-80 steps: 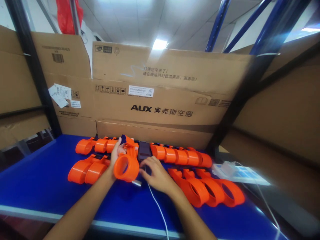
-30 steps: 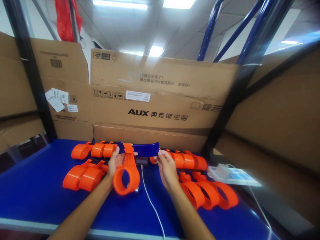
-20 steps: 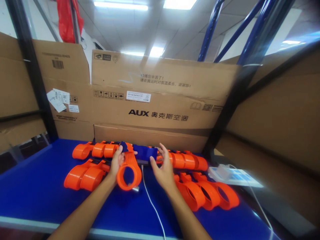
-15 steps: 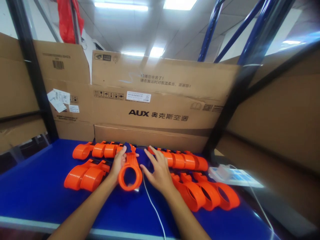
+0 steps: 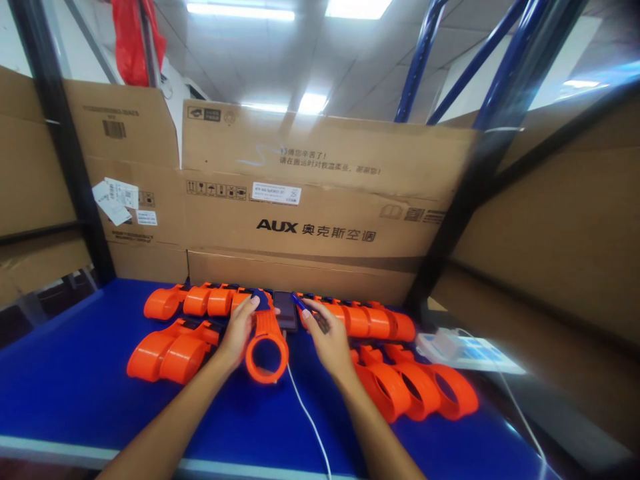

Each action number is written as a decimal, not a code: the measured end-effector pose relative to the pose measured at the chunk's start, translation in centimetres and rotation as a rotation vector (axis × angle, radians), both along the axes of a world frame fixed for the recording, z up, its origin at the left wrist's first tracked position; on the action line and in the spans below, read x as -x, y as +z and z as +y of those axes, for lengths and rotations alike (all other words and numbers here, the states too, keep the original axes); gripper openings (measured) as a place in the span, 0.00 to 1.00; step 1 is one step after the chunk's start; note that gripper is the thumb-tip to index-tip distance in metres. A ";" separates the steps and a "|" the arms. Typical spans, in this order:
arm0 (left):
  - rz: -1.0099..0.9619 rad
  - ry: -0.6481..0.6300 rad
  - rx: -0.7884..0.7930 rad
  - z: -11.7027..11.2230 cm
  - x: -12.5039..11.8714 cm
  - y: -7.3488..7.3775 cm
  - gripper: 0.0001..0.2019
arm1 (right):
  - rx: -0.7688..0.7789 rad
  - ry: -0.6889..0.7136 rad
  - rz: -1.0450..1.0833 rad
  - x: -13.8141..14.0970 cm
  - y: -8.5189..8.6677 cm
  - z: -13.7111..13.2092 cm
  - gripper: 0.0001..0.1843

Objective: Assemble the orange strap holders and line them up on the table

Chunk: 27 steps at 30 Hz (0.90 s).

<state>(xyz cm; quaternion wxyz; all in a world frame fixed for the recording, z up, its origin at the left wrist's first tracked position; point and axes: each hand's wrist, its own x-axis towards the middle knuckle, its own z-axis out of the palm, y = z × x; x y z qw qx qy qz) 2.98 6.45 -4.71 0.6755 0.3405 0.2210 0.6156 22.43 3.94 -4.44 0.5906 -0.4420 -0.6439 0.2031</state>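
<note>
My left hand (image 5: 239,332) grips an orange plastic part with a big ring end (image 5: 267,350), tilted above the blue table (image 5: 75,387); a small dark blue cap sits at the part's far end by my fingertips. My right hand (image 5: 326,339) is just right of it, fingers curled, pinching a thin blue piece (image 5: 298,303) at its tip. A dark phone (image 5: 285,311) lies flat between the two hands, and a white cable (image 5: 310,420) runs from it toward me.
Several more orange ring parts lie in rows: back left (image 5: 190,301), front left (image 5: 165,353), back right (image 5: 375,321), front right (image 5: 425,390). A white power strip (image 5: 465,350) sits at the right. Cardboard boxes (image 5: 320,220) wall the back; black rack posts stand on both sides.
My right hand held a blue curved piece up a second ago, lowered it by the phone, spread flat over it, and now pinches a thin blue piece. The left hand kept the orange part.
</note>
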 end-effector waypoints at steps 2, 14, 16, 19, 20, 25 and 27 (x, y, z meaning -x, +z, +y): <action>0.040 0.077 -0.024 -0.1 -0.2 0.1 0.20 | 0.062 0.123 0.103 0.1 0.2 -0.2 0.22; 0.141 0.129 -0.058 -0.5 -0.5 0.1 0.23 | 0.103 0.284 0.123 0.3 0.3 -0.4 0.20; 0.142 0.127 -0.057 -0.4 -0.5 0.0 0.23 | 0.102 0.288 0.123 0.4 0.4 -0.5 0.20; 0.156 0.122 -0.066 -0.4 -0.5 0.0 0.23 | 0.110 0.292 0.132 0.5 0.5 -0.7 0.19; 0.160 0.121 -0.067 -0.4 -0.5 0.0 0.23 | 0.117 0.294 0.133 0.6 0.5 -0.7 0.19; 0.147 0.127 -0.076 -0.6 -0.3 0.0 0.23 | 0.152 0.328 0.143 0.6 0.5 -0.8 0.19; 0.130 0.111 -0.098 -0.7 -0.3 0.1 0.23 | 0.150 0.333 0.137 0.6 0.6 -0.9 0.20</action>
